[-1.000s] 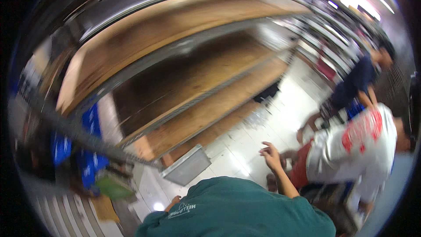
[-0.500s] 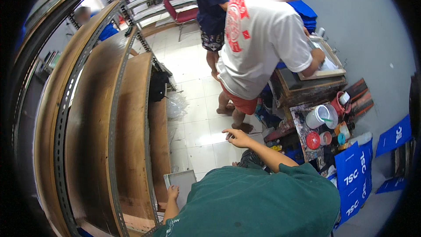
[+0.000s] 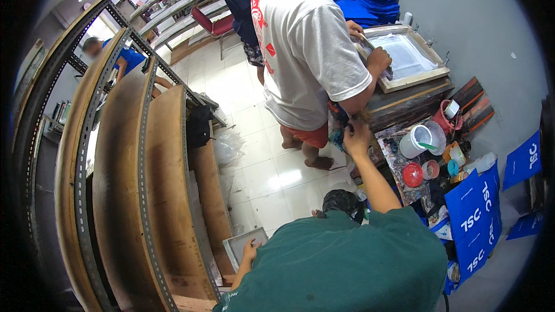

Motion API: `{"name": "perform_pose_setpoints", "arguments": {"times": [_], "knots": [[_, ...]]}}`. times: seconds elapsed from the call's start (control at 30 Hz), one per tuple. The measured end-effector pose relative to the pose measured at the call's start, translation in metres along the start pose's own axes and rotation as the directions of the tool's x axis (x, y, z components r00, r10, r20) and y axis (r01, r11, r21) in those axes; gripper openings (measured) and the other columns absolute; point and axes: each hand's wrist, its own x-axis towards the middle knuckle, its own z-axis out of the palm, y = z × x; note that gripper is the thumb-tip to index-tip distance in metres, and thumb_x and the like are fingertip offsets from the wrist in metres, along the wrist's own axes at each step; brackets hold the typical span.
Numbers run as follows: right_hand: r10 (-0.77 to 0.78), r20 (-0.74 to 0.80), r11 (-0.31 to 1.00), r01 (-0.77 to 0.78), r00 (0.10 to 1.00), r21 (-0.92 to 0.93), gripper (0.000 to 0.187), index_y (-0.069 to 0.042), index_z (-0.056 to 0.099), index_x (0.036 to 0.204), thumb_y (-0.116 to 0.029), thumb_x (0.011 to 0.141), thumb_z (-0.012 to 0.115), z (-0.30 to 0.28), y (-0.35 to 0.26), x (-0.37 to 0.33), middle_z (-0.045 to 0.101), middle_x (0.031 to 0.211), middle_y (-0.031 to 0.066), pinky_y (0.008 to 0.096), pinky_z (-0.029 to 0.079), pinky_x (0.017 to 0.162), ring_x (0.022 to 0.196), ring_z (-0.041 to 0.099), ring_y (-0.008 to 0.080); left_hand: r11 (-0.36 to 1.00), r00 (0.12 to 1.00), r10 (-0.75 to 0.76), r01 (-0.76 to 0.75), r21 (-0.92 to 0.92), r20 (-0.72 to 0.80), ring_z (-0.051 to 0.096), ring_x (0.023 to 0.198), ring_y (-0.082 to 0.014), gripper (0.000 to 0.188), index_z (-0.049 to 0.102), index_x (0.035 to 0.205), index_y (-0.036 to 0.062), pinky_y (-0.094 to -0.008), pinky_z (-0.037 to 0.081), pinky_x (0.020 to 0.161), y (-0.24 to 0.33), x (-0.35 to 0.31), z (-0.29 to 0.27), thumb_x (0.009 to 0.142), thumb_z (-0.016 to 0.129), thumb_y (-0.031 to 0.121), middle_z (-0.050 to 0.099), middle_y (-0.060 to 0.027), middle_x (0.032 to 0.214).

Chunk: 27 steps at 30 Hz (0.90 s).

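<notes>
My left hand (image 3: pixel 251 251) is closed on the edge of a small flat screen frame (image 3: pixel 244 244) with a grey panel, held low beside the shelving. Stretched forward to the right, my right hand (image 3: pixel 357 138) is at the side of a worktable, just below a co-worker's elbow. Its fingers look curled at a dark blue and black object with a reddish part (image 3: pixel 337 113), but blur hides what exactly they grip. The co-worker in a white shirt (image 3: pixel 300 40) has both hands over a wooden-framed printing screen (image 3: pixel 417 84) on the worktable.
Tall metal shelving with wooden boards (image 3: pixel 118 173) stands on the left. At right, a paint-stained table (image 3: pixel 399 164) holds a white tub (image 3: pixel 415 141), a red lid (image 3: pixel 412 174) and bottles. Printed blue sheets (image 3: pixel 471 222) hang nearby. A black plastic bag (image 3: pixel 340 202) is low before me.
My right hand has reached forward and right, from over the floor to beside the worktable. The left hand keeps the frame. The co-worker's hands and the printing screen show more fully.
</notes>
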Motion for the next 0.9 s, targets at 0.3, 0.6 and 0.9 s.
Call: {"name": "perform_pose_setpoints", "arguments": {"times": [0.3, 0.6, 0.9], "knots": [[0.107, -0.025, 0.993, -0.105, 0.994, 0.059, 0.059, -0.001, 0.043, 0.121, -0.019, 0.070, 0.066, -0.003, 0.029, 0.088, 0.045, 0.121, 0.0207, 0.0461, 0.038, 0.091, 0.106, 0.045, 0.0415, 0.986, 0.981, -0.106, 0.124, 0.109, -0.160, 0.061, 0.078, -0.0228, 0.052, 0.054, 0.117, 0.0017, -0.0323, 0.047, 0.071, -0.057, -0.058, 0.000, 0.076, 0.069, 0.029, 0.063, -0.0162, 0.087], [0.415, 0.027, 0.909, -0.416, 0.909, 0.022, 0.071, -0.011, 0.036, 0.129, -0.031, 0.069, 0.069, 0.035, 0.098, 0.154, 0.050, 0.123, 0.0143, 0.0444, 0.045, 0.088, 0.103, 0.054, 0.0364, 0.984, 0.970, -0.165, 0.174, 0.035, -0.178, 0.060, 0.072, -0.0197, 0.050, 0.054, 0.117, 0.0010, -0.0304, 0.047, 0.067, -0.072, -0.079, 0.031, 0.077, 0.068, 0.028, 0.061, -0.0136, 0.082], [0.259, 0.210, 0.874, -0.136, 0.943, -0.467, 0.020, -0.009, 0.056, 0.101, -0.012, 0.081, 0.054, 0.034, 0.108, 0.163, 0.051, 0.112, 0.0113, 0.0436, 0.052, 0.073, 0.088, 0.062, 0.0334, 0.995, 0.968, -0.104, 0.100, -0.028, -0.229, 0.059, 0.066, -0.0167, 0.048, 0.053, 0.117, 0.0003, -0.0286, 0.047, 0.062, -0.008, -0.099, -0.007, 0.078, 0.067, 0.026, 0.060, -0.0111, 0.077]]}}
